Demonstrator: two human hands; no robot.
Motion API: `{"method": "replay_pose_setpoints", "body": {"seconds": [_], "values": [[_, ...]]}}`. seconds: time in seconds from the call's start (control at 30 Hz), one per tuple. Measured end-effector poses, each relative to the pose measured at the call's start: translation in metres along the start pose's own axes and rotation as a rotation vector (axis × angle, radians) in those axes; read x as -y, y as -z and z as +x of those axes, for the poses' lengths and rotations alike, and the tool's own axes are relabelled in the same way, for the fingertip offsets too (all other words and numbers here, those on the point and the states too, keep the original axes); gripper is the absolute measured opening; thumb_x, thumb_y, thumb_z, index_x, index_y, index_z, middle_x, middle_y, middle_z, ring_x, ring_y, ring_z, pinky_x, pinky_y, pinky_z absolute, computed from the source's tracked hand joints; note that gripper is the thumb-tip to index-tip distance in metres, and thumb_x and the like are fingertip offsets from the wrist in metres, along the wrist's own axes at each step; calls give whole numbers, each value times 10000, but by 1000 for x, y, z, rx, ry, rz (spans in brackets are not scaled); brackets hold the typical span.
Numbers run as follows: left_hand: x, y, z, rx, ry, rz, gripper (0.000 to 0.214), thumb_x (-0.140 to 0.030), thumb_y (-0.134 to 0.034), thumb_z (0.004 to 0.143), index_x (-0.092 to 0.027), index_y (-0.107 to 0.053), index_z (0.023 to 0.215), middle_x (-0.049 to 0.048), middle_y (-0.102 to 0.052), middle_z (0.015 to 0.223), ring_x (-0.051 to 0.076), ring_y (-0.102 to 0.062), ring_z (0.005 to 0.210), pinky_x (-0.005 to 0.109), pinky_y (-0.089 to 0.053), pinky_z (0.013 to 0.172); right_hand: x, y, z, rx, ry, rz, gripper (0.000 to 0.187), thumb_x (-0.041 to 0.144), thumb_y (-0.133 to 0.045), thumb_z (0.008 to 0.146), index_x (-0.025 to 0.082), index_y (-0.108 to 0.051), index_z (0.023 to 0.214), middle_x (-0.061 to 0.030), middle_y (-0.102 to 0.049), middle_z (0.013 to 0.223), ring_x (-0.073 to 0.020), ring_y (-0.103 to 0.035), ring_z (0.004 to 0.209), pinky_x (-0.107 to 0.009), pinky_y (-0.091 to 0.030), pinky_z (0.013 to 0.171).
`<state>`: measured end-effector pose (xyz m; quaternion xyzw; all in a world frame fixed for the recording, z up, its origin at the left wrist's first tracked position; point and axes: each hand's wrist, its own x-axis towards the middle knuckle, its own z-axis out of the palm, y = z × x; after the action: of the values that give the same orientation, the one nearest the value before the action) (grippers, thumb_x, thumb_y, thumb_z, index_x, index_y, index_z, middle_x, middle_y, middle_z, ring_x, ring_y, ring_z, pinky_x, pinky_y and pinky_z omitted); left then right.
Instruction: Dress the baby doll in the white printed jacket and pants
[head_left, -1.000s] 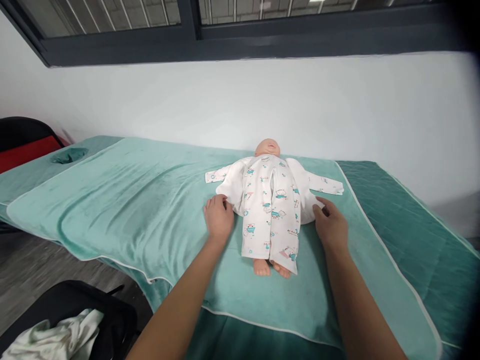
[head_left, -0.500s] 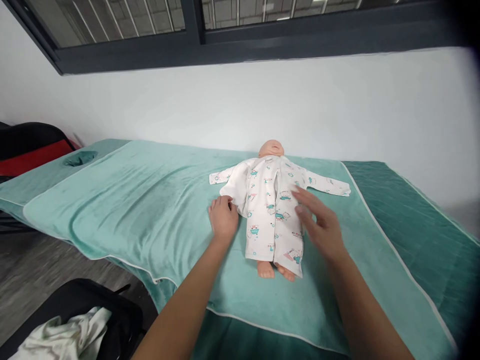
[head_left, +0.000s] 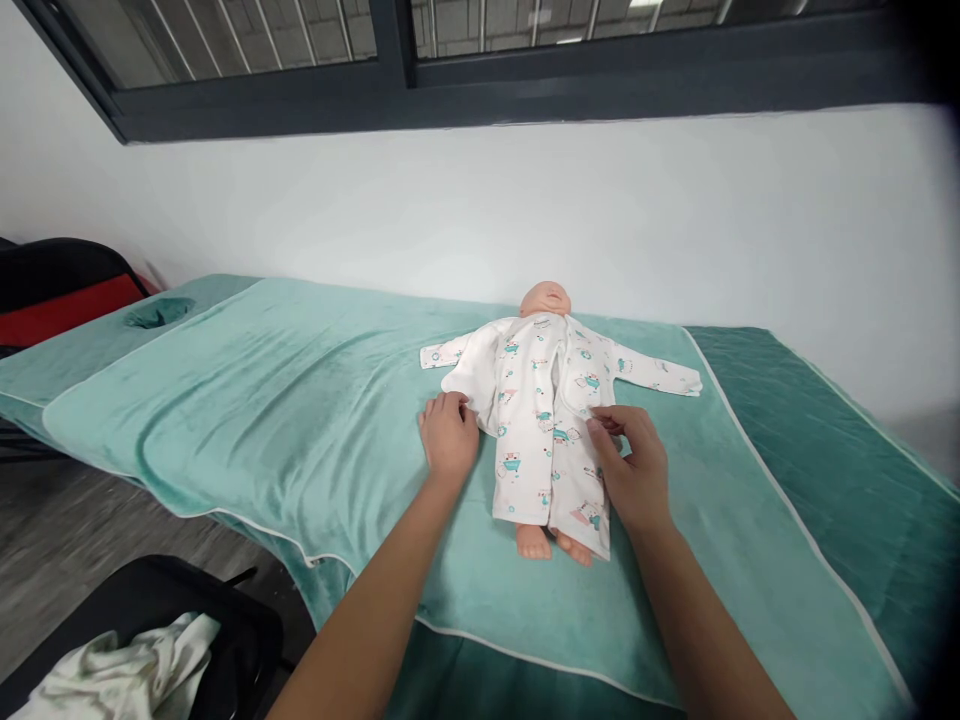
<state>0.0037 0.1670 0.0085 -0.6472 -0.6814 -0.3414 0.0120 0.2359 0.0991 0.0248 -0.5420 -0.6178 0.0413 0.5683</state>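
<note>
Left hand (head_left: 448,440) and right hand (head_left: 636,465) pinch the doll's (head_left: 545,298) garment (head_left: 523,440), a chair (head_left: 176,590) bearing cloth (head_left: 135,670) beside the bed (head_left: 810,430).

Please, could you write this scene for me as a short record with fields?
Doll: on its back, head toward the wall, feet showing below the garment
Garment: white, printed, sleeves spread sideways
Left hand: pinching the garment's side flap
Right hand: pinching the garment's edge, on the opposite side
Under the doll: light green blanket
Lower left: crumpled pale cloth on a black seat
</note>
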Motion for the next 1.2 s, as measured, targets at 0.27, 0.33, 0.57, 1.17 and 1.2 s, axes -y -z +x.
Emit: {"method": "replay_pose_setpoints", "body": {"seconds": [0.27, 0.33, 0.57, 1.17, 1.2], "values": [[0, 0, 0, 4, 10, -7, 150, -162, -534, 859, -223, -636, 950, 43, -704, 973, 247, -583, 974, 375, -360, 808, 1, 1, 0, 23, -54, 101, 90, 257, -599, 926, 225, -646, 996, -20, -588, 951, -148, -530, 807, -314, -452, 735], [-1, 1, 1, 8, 9, -6, 151, -164, -529, 859, -223, -634, 950, 48, -703, 976, 249, -583, 978, 375, -359, 809, 1, 1, -1, 22, -62, 104, 88, 259, -601, 925, 225, -646, 992, -19, -587, 947, -148, -530, 804, -315, -448, 736], [-2, 2, 1, 23, 19, 7, 153, -167, -521, 858, -225, -632, 944, 55, -700, 977, 250, -583, 984, 376, -364, 818, -1, 0, 1, 22, -42, 68, 96, 253, -595, 919, 225, -647, 995, -34, -582, 956, -160, -539, 806, -327, -466, 736], [-5, 5, 2, 54, 9, 31, 150, -187, -516, 878, -232, -650, 930, 51, -702, 1004, 251, -580, 990, 384, -369, 824, 91, 27, -51, 595, 163, -431, 247, 99, -568, 874, 243, -589, 1073, -29, -678, 1020, -246, -605, 980, -447, -384, 910], [-5, 6, 2, 50, 5, 27, 151, -184, -517, 876, -231, -650, 928, 48, -703, 1000, 251, -579, 988, 385, -369, 824, 94, 25, -52, 585, 182, -467, 254, 76, -572, 855, 236, -592, 1051, -35, -676, 999, -249, -603, 949, -450, -384, 899]]}}
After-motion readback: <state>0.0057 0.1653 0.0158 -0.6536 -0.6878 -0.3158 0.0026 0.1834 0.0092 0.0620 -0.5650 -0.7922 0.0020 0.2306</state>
